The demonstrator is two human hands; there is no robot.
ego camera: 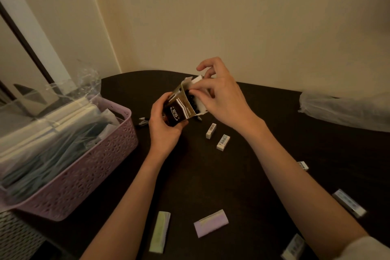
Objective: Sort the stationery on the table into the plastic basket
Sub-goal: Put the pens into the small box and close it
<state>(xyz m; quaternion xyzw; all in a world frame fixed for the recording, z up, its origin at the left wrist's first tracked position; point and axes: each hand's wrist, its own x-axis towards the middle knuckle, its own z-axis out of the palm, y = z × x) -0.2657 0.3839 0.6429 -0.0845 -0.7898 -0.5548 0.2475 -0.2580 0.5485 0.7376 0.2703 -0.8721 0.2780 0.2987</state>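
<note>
Dark matte table (pixel 242 175), glossy cardboard box (pixel 179 110)

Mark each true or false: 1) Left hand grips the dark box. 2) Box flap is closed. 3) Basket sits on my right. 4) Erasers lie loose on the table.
1) True: the left hand grips the dark box from below.
2) False: the flap is open; the right hand pinches at the box's open end.
3) False: the pink basket is on the left.
4) True: two small erasers lie on the table below the hands.
</note>
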